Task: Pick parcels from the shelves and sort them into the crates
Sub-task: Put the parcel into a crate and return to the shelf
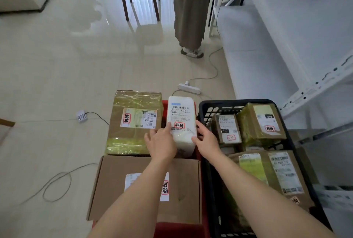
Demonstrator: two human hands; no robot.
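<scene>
Taped carton (pixel 133 121): far left, lying flat atop the red crate (pixel 179 228), label upward for reading.
Plain carton (pixel 145 188): near left, same crate, label upward.
White parcel (pixel 181 123): between the taped carton and the black crate (pixel 236 102), apparently being seated in the red crate's remaining gap.
Left hand (pixel 160 144), right hand (pixel 207 140): fingers clasping the parcel's two sides, steadying it.
Black crate: right, holding several labelled parcels.
Shelves (pixel 298 46): far right.

White parcel (pixel 181 121) between taped box (pixel 133 121) (left), black crate (pixel 208 161) right
</scene>
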